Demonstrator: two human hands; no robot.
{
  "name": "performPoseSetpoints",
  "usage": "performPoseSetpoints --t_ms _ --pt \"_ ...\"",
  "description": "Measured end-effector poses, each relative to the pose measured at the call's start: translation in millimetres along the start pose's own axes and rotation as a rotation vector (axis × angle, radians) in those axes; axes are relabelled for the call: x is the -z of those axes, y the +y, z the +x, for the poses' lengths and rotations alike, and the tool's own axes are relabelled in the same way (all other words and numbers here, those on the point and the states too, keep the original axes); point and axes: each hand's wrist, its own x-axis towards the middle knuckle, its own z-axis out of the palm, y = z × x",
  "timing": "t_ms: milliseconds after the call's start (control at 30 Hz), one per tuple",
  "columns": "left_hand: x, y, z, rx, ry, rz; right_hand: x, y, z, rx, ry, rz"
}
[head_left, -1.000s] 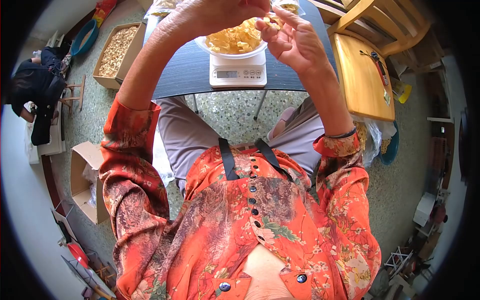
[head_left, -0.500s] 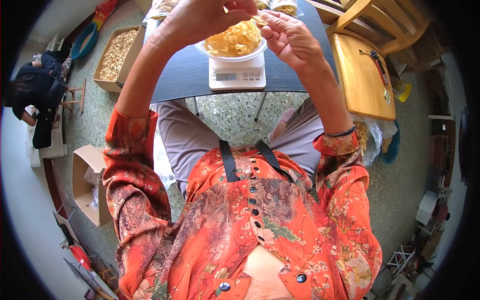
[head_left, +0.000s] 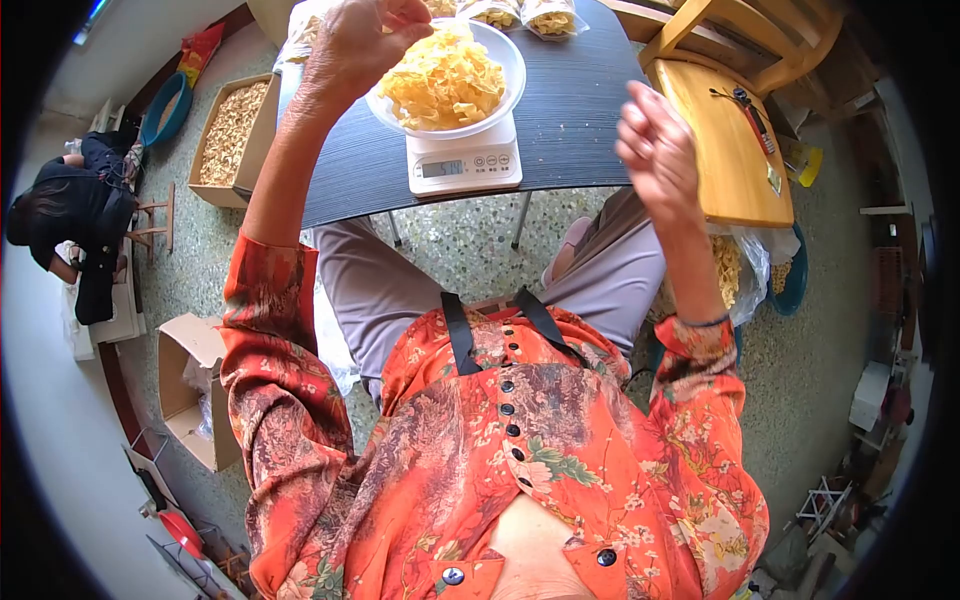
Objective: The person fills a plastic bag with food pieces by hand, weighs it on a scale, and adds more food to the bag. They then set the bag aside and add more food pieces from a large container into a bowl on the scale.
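Oddly, left hand (head_left: 365,40) over bowl (head_left: 512,62): contents of curled fingers unclear.

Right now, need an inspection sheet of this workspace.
surface: dark table.
job's things: white bowl heaped with yellow pieces, standing on a scale, display lit.
clutter: filled bags behind the bowl.
grips: left hand over the bowl's left rim, right hand raised beside the table; both grips unclear.
cables: nothing seen.
surroundings: wooden chair, box of tan pieces on the floor, another person far left.
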Motion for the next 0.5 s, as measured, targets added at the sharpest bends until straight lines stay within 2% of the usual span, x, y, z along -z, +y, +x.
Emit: performPoseSetpoints --t_ms 100,133,167,233,300,333,400,433,500 --pt "-5 -11 1 -0.018 0.023 -0.028 81 -9 -27 0.089 0.229 -0.045" --pt "-6 -6 0 0.101 0.022 0.057 107 -10 -40 0.110 0.341 -0.156" --pt "-9 -13 0 0.043 0.036 0.023 133 -11 -50 0.139 0.447 -0.267" --pt "-9 -13 1 0.029 0.024 -0.038 209 -7 -70 0.029 0.563 -0.605" --pt "-12 -21 0 0.001 0.041 -0.029 286 1 -94 -0.042 0.547 -1.022" --pt "-13 -24 2 -0.039 0.067 -0.017 309 7 -105 -0.045 0.548 -1.023" --pt "-15 -27 2 -0.050 0.076 0.035 340 18 -125 0.055 0.526 -1.538" --pt "-16 -28 2 -0.064 0.089 0.089 345 20 -130 0.054 0.525 -1.538" --pt "-18 -31 -1 -0.033 0.096 0.073 355 26 -134 -0.162 0.581 -1.604"
